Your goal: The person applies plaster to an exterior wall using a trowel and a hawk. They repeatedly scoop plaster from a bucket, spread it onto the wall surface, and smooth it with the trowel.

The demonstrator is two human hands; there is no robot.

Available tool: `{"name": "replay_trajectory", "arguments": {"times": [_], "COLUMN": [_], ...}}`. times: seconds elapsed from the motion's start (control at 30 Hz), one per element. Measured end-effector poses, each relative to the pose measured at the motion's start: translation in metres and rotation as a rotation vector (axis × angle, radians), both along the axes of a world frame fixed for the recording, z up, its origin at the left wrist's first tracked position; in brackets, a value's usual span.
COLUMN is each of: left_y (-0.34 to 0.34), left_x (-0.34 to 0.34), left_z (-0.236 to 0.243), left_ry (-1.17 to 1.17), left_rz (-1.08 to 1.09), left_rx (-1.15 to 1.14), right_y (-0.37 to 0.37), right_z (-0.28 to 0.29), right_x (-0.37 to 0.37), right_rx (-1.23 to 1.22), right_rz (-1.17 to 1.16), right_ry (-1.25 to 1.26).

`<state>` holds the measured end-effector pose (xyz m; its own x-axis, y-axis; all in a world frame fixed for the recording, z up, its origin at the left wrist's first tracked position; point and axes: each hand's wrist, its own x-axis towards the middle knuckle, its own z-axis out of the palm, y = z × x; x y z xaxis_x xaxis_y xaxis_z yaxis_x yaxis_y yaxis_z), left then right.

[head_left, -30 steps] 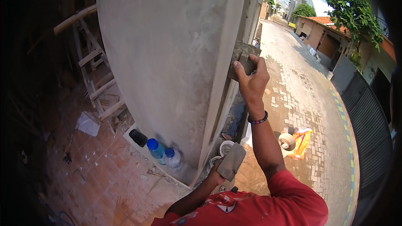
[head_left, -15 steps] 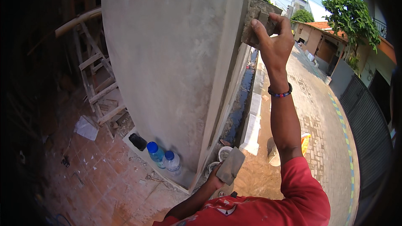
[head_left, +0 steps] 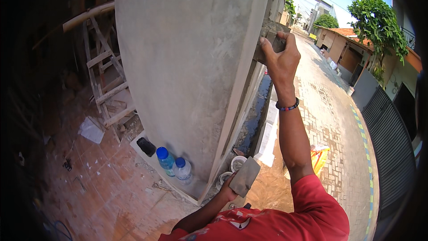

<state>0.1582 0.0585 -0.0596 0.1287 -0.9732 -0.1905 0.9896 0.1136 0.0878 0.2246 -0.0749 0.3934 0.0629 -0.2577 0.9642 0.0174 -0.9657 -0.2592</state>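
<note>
My right hand [head_left: 284, 62], raised high with a beaded bracelet at its wrist, grips the block handle of a cement-caked plastering float [head_left: 269, 28]. The float lies against the narrow outer side of the grey plastered wall [head_left: 187, 53], close by its vertical corner. Low down near my body, my left hand [head_left: 228, 191] is closed on the lower left edge of a flat grey rectangular board [head_left: 246, 176]. That board is tilted, and its underside is hidden. Two white buckets, one of them a small bucket [head_left: 238, 162], stand just beyond it, partly covered.
Two blue-capped bottles [head_left: 165, 160] and a black object [head_left: 146, 146] rest on the ledge at the wall's foot. A wooden ladder [head_left: 107, 69] stands left over a debris-strewn tiled floor [head_left: 102, 183]. Right of the wall run a water-filled ditch [head_left: 255, 120] and a paved lane [head_left: 332, 102].
My right hand and the float have come down along the wall's edge and slightly left. My left hand still holds the board in nearly the same place. The view has shifted a little.
</note>
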Motion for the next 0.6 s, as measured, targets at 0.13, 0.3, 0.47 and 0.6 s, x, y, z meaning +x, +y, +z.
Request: {"name": "replay_trajectory", "arguments": {"times": [0.13,0.3,0.47,0.6], "left_y": [-0.001,0.001,0.014,0.006], "left_x": [0.000,-0.001,-0.003,0.001], "left_z": [0.001,-0.009,0.020,-0.012], "left_ry": [-0.003,-0.034,-0.023,0.011], "left_rz": [-0.044,0.006,0.033,0.018], "left_rx": [0.059,0.129,0.191,0.126], "right_y": [-0.001,0.004,-0.025,-0.052], "right_z": [-0.086,-0.157,-0.123,-0.052], "right_x": [-0.006,-0.030,-0.057,-0.045], "right_rx": [0.031,0.196,0.459,0.350], "right_rz": [0.037,0.114,0.519,0.593], "right_ry": [0.059,0.273,0.084,0.054]}}
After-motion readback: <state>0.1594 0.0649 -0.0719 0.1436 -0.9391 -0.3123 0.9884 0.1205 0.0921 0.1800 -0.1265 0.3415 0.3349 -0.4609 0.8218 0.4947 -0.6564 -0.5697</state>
